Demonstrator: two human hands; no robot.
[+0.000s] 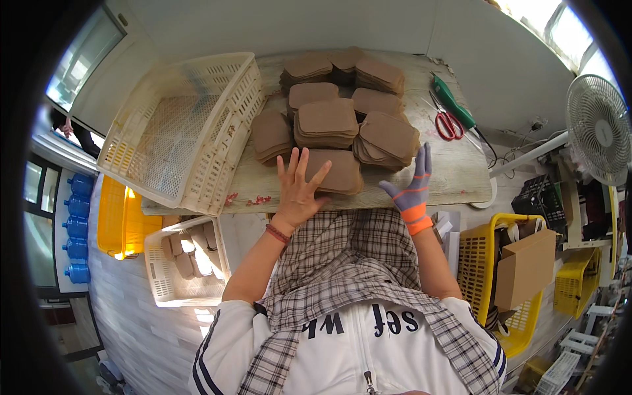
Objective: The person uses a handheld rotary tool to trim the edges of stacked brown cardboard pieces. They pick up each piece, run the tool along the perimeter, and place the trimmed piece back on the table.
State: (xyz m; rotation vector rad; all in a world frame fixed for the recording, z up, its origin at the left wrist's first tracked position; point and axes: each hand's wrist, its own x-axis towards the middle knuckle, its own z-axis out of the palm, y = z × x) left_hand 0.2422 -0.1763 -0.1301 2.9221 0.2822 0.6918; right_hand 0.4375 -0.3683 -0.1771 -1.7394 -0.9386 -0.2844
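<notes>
Several stacks of flat brown rounded pieces (326, 118) cover the middle of the table; their material I cannot make out. My bare left hand (301, 183), fingers spread, lies at the left side of the nearest stack (337, 172). On my right hand (413, 185) is a grey and orange glove; its thumb and fingers are apart, and it stands at the right of that stack, near another stack (387, 139). Neither hand grips anything. Red-handled scissors (449, 125) and a green corded tool (453, 102) lie at the table's right.
White plastic crates (217, 141) stand on the table's left, the top one showing its bare bottom. Below is a white basket (158, 266) holding brown pieces. A yellow basket (475, 257) with a cardboard box (525, 268) stands at right, beneath a fan (598, 128).
</notes>
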